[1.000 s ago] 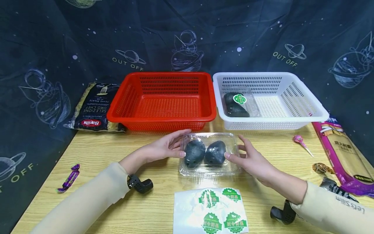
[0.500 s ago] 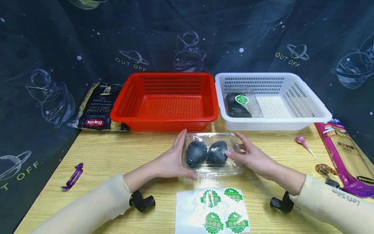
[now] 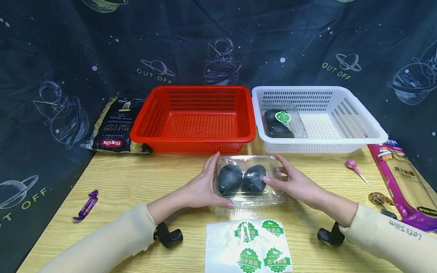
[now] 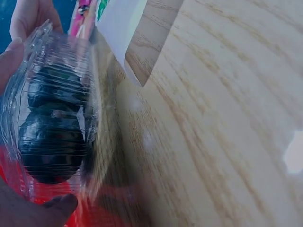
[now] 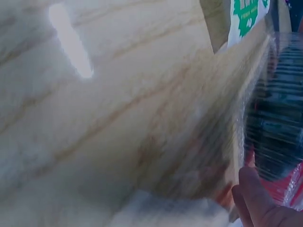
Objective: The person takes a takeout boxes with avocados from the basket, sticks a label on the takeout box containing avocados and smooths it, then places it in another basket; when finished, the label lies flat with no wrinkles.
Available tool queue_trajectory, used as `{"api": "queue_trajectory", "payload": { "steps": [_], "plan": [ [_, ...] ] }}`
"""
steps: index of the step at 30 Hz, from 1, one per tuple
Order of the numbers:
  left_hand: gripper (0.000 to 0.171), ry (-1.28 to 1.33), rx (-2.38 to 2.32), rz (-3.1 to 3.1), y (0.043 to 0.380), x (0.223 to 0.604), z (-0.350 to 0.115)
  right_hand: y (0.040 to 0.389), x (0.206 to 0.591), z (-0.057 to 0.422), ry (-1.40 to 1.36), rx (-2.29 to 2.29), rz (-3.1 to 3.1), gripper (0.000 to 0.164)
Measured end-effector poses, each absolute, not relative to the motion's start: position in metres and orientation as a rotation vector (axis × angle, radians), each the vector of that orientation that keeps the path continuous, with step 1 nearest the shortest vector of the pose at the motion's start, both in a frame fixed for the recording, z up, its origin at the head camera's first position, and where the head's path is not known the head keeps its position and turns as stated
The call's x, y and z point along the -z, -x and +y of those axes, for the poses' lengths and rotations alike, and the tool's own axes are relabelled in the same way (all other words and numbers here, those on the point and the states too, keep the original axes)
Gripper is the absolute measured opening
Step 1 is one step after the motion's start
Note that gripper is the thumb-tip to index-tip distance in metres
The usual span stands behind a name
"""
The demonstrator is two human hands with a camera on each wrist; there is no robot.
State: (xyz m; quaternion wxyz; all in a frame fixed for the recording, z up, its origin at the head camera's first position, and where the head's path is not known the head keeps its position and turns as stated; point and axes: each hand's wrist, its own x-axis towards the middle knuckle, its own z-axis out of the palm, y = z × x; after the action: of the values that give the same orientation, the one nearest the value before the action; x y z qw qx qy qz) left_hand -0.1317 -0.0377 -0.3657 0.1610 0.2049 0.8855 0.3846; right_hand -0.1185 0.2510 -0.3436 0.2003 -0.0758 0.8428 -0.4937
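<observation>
A clear plastic clamshell box (image 3: 246,197) with two dark, egg-shaped fruits like avocados (image 3: 230,179) lies on the wooden table. My left hand (image 3: 201,189) spans its left end, thumb by the front corner and fingers toward the back corner. At the right end, my right hand (image 3: 296,182) grips the box, its thumb on the lid and its other fingers behind the side wall. Both wrist views show the ribbed plastic close up, with a fingertip (image 4: 66,206) beside it in the left one. In front lies a sheet of green round stickers (image 3: 222,246).
Behind stand a red basket (image 3: 192,139) and a white basket (image 3: 319,140). The white one holds a stickered box of dark fruits (image 3: 280,123). A pasta bag (image 3: 116,125), purple candy (image 3: 85,206), lollipop (image 3: 351,164), brown wrapped candy (image 3: 379,198) and pink package (image 3: 406,178) lie around.
My left hand has spread wider along the box's left end, its thumb sliding from the side to the front corner. My right hand has stayed in its grip. The view has shifted slightly.
</observation>
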Motion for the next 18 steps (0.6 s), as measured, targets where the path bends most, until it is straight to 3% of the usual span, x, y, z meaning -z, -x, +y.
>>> {"api": "queue_trajectory", "payload": {
  "steps": [10,18],
  "plan": [
    [0.141,-0.59,-1.1,2.53,0.132,0.3662,-0.0373,0.1252,0.3395,0.2521,0.474,1.12,2.588,0.1],
    [0.142,-0.578,-1.098,2.541,0.1307,0.3664,-0.0397,0.1238,0.3421,0.2515,0.515,1.132,2.58,0.1]
  ]
}}
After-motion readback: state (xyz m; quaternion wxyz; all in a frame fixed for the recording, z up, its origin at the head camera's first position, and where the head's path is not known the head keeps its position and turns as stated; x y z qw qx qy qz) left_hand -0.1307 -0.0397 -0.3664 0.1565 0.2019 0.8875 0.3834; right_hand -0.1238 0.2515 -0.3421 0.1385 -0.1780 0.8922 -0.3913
